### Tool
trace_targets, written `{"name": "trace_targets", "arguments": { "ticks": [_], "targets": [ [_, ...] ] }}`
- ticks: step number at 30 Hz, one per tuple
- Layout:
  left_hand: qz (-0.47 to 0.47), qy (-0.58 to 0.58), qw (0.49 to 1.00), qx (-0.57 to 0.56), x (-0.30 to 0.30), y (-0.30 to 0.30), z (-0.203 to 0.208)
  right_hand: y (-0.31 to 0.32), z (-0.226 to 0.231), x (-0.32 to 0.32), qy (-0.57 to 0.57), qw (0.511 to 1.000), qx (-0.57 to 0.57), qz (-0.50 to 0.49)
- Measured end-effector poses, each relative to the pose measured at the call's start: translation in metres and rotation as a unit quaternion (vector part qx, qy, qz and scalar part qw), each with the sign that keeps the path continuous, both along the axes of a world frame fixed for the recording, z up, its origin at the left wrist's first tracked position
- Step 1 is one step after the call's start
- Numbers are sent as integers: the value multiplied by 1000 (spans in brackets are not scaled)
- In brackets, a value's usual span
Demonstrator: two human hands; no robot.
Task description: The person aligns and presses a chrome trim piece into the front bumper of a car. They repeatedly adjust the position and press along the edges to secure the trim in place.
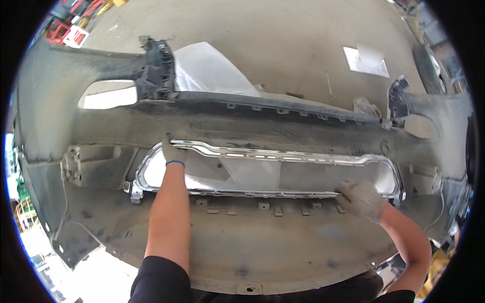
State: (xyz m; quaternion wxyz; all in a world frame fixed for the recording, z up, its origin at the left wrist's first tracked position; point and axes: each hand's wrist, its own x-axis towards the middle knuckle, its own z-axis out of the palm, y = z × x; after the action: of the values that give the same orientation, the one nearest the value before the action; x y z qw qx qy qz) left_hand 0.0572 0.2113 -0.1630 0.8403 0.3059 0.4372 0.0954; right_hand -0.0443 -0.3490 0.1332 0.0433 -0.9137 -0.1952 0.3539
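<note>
A large dark bumper cover (222,237), dusty on its inner side, spans the view in front of me. A long chrome trim frame (283,153) sits around the wide opening in its middle. My left hand (173,152), in a light work glove with a blue cuff edge, is closed at the frame's upper left corner; some of its fingers are hidden behind the rim. My right hand (361,198), gloved as well, has its fingers curled over the frame's lower edge near the right end. Small clips and tabs (264,206) line the bumper just below the frame.
Clear plastic wrap (212,68) lies on the concrete floor (283,40) beyond the bumper. White sheets (366,60) lie farther right, near a tyre (429,68). Red items (58,33) stand at the far left. Thin cables (64,202) hang along the bumper's left side.
</note>
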Motion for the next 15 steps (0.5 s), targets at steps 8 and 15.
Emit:
{"name": "trace_targets", "arguments": {
  "ticks": [8,15],
  "targets": [
    [15,-11,999,-42,2,-50,58,-27,150,-102,-280,919,47,-273],
    [-724,244,643,55,-31,-96,107,-24,118,-146,-231,839,198,-451]
  ]
}}
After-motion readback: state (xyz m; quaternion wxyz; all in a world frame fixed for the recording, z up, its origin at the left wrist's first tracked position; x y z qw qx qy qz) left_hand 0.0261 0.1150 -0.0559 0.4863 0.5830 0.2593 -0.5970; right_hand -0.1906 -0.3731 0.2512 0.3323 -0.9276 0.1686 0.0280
